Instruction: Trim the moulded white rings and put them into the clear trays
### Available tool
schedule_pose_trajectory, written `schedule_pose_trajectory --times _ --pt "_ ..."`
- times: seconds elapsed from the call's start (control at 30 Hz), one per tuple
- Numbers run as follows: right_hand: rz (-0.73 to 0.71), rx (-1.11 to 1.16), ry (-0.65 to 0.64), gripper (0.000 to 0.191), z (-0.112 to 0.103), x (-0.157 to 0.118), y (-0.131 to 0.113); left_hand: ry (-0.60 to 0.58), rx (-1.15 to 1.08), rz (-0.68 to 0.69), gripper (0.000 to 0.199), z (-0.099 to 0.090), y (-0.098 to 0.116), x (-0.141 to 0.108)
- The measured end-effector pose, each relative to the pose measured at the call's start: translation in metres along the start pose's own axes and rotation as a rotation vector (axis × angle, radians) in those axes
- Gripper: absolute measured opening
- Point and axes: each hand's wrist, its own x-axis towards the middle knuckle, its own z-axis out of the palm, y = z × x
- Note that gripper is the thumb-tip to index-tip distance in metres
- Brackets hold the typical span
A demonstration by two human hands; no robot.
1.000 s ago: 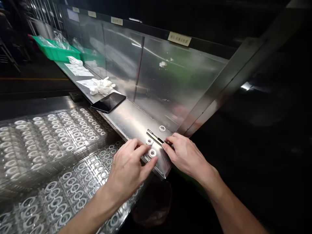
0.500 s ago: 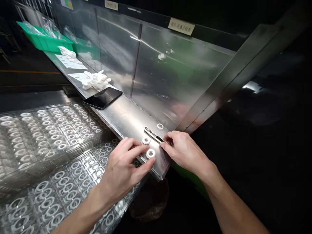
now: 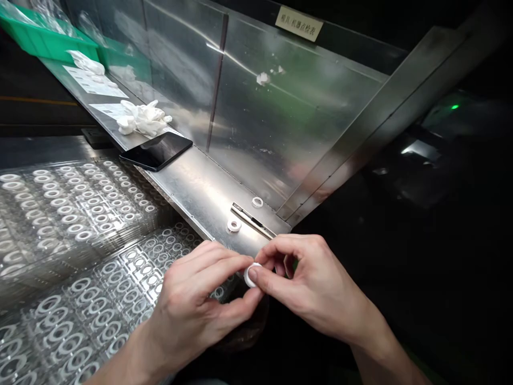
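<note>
Pinching white ring (image 3: 248, 277) in the fingers of both hands, left (image 3: 188, 299) on the rim, right (image 3: 316, 283) thumb on the face. Likely light, stiff, maybe slick; take the outer rim. On steel shelf (image 3: 200, 184): slim pen-like tool (image 3: 252, 220) at 12 o'clock, second ring (image 3: 229, 226) at 11.

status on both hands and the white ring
Left hand and right hand pinching white ring between them. Pen just beyond. Nothing visibly blocking.

A white ring (image 3: 249, 278), partly hidden, is held tilted.
</note>
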Motion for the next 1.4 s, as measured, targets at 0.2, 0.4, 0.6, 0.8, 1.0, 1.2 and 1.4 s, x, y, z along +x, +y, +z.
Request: schedule_pose_trajectory --times 0.2,0.4,0.6,0.8,1.0,1.2,1.4 --pt "0.1 0.045 -0.072 0.016 -0.002 -0.01 -0.003 -0.038 -0.025 -0.028 0.024 -0.001 0.01 -0.004" --pt "0.168 0.14 -0.009 0.017 0.003 -0.028 0.011 -0.166 -0.262 -0.314 0.025 -0.002 0.017 -0.013" --pt "0.19 0.472 0.032 0.016 0.013 -0.048 0.027 -0.199 -0.469 -0.424 0.028 0.001 0.021 -0.02" --pt "0.226 0.991 -0.007 0.034 0.042 -0.062 0.042 -0.286 -0.482 -0.354 0.041 0.002 0.029 -0.027" --pt "0.279 1.456 0.029 0.032 0.088 -0.074 0.05 -0.193 -0.382 -0.288 0.048 0.003 0.03 -0.052" --pt "0.278 1.333 -0.17 0.044 0.103 -0.08 0.051 -0.101 -0.653 -0.479 0.027 -0.007 0.029 -0.068" --pt "0.012 0.035 0.35 0.029 0.036 -0.043 0.05 0.195 -0.992 -1.005 0.032 -0.021 0.028 -0.076"
